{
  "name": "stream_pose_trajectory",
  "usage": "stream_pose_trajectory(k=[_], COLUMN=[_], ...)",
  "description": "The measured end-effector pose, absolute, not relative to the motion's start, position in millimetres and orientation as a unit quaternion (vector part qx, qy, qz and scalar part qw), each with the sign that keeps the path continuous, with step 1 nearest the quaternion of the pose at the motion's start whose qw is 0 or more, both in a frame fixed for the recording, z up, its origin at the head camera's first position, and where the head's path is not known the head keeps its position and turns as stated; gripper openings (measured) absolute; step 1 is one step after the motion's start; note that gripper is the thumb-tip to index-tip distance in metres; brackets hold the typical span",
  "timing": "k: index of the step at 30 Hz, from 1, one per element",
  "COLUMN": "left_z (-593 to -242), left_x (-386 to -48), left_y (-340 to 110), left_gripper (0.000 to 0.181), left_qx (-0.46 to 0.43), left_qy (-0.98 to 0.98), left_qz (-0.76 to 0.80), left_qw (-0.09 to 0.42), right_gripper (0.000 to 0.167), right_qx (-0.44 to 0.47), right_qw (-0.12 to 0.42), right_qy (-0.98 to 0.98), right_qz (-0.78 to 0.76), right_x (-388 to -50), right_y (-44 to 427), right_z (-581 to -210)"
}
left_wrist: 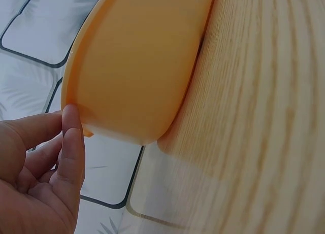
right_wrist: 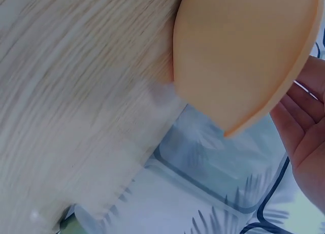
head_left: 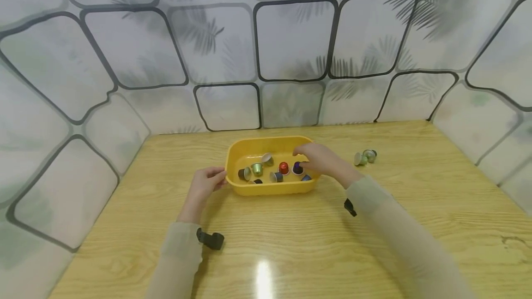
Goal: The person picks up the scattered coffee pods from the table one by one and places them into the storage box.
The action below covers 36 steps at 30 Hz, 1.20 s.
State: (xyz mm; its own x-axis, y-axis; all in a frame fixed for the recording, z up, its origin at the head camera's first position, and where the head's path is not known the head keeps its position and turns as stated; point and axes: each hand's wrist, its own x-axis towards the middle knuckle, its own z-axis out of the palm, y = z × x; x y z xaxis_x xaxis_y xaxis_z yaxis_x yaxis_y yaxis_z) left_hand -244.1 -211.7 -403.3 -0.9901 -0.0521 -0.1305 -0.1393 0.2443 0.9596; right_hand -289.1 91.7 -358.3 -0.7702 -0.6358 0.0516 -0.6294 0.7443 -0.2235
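Note:
A yellow plastic tray [head_left: 272, 189] holds several coffee capsules, among them a red one [head_left: 283, 168], a green one [head_left: 257, 169] and a dark purple one [head_left: 297, 168]. My left hand [head_left: 206, 182] pinches the tray's left rim between thumb and fingers; the left wrist view shows its fingertips [left_wrist: 71, 117] on the edge. Over the right rim reaches my right hand [head_left: 322, 158], its fingers spread above the tray and one fingertip close beside the purple capsule. In the right wrist view, the tray wall [right_wrist: 244, 56] hides those fingertips.
Two green capsules lie together on the wooden table [head_left: 266, 225] right of the tray, one [head_left: 360, 159] facing left, the other [head_left: 369, 155] behind it. A patterned wall [head_left: 291, 100] rises along the table's back and sides.

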Motion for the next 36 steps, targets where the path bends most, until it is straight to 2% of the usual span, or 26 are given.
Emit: stream_pose_trajectory(k=[19, 36], left_z=[-404, -404], left_x=[-246, -246], left_y=[-213, -213], left_gripper=[0.031, 0.032], left_qx=[-0.062, -0.065], left_qy=[0.789, 0.789], left_qz=[0.61, 0.61], left_qw=[0.041, 0.042], right_gripper=[0.03, 0.033], right_qx=[-0.313, -0.243], right_qw=[-0.038, -0.012], right_qy=[0.942, 0.962], right_qz=[-0.119, -0.121], right_x=[-282, -281], right_y=[151, 211], right_z=[-351, -361])
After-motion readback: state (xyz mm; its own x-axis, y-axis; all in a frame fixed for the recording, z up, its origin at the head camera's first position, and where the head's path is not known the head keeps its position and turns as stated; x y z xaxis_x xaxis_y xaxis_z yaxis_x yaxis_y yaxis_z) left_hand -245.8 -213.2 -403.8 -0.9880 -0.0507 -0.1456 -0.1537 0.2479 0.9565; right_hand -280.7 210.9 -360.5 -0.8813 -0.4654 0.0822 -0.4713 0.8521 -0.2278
